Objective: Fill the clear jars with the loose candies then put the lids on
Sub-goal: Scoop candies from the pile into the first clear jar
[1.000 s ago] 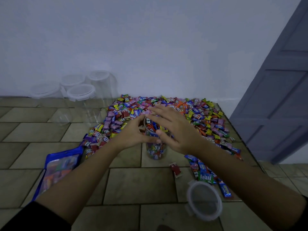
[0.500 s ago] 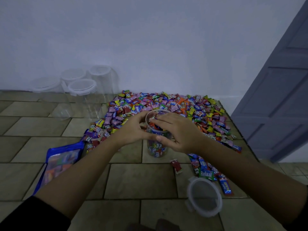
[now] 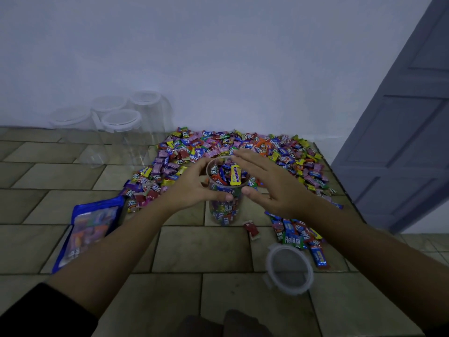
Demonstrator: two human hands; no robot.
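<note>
Left hand point(image 3: 192, 190) curls its fingers point(image 3: 199, 168) round the upright, candy-filled clear plastic jar point(image 3: 224, 211) on the tiled floor point(image 3: 201, 249), while the right hand point(image 3: 272, 183), flat and empty, is nearer the round clear lid point(image 3: 289, 268) at five o'clock.

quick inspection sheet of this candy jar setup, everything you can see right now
surface: tiled floor, dimly lit
job's things: clear jar upright, candies nearly to the rim, no lid on; loose lid flat on the floor, near right; candy pile behind the jar, against the wall; four lidded jars at back left, apparently empty
clutter: blue printed bag flat at left; stray candies beside the lid
hands: left hand grips the jar's side; right hand has straight fingers by the rim and holds nothing
cables: nothing seen
surroundings: white wall; grey door at right
</note>
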